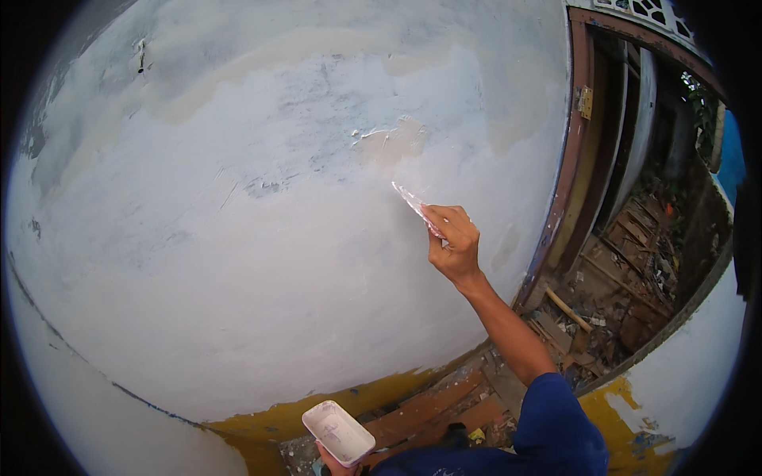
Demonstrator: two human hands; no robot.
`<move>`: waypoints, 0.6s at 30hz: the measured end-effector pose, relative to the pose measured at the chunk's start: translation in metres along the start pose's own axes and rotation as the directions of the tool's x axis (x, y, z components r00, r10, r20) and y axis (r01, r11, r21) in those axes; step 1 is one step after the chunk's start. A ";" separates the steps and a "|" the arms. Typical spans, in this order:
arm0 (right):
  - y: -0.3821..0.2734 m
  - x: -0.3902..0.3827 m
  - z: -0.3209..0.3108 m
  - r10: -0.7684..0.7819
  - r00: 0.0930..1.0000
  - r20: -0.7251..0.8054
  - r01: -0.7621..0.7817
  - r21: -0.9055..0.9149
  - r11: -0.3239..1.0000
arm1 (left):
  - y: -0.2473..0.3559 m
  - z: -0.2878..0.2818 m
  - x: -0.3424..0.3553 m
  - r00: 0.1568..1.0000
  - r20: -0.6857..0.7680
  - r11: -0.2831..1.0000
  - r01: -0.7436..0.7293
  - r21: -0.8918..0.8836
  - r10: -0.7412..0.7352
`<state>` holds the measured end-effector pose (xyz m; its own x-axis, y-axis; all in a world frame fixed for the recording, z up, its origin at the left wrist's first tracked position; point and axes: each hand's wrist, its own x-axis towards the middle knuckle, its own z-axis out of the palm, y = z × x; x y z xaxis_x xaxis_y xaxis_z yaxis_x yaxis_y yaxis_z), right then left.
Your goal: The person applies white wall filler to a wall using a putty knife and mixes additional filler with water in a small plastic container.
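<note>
My right hand (456, 244) is raised in front of the white wall (302, 238), its fingers closed on a thin putty scraper (410, 200) coated with white paste. The blade's tip is just below a damp beige patch of filler (397, 143) with raised ridges; whether it touches the wall I cannot tell. Low down, my left hand (335, 464) grips a pale rectangular tub (361, 446) from beneath. A smear of whitish paste lies inside the tub. Most of the left hand's fingers are hidden under it.
On the right stands a brown door frame (562, 182) with a brass hinge (586, 103). Beyond it, broken planks and rubble (627, 262) cover the ground. Wooden boards (429, 408) lie along the wall's yellow base (349, 401). A low white and yellow wall (683, 365) curves at the right.
</note>
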<state>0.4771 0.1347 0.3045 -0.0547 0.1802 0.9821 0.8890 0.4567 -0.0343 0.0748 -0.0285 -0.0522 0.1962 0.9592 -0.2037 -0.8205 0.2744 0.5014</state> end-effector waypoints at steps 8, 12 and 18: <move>-0.002 0.082 0.007 0.194 0.946 -0.259 -0.232 -0.124 0.965 | -0.029 0.029 0.016 0.999 0.035 0.999 0.022 -0.027 -0.021; -0.061 0.065 0.037 0.130 0.987 -0.099 -0.129 0.018 0.992 | -0.034 0.031 0.011 0.999 -0.035 0.998 -0.020 -0.067 0.018; -0.035 0.077 0.015 0.213 0.965 -0.156 -0.160 0.297 0.941 | -0.031 0.017 0.003 0.997 -0.074 0.995 -0.017 -0.103 0.009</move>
<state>0.4351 0.1462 0.3788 0.2072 0.1353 0.9689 0.7104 0.6602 -0.2441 0.1098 -0.0324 -0.0539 0.1485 0.9540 -0.2604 -0.8746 0.2496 0.4157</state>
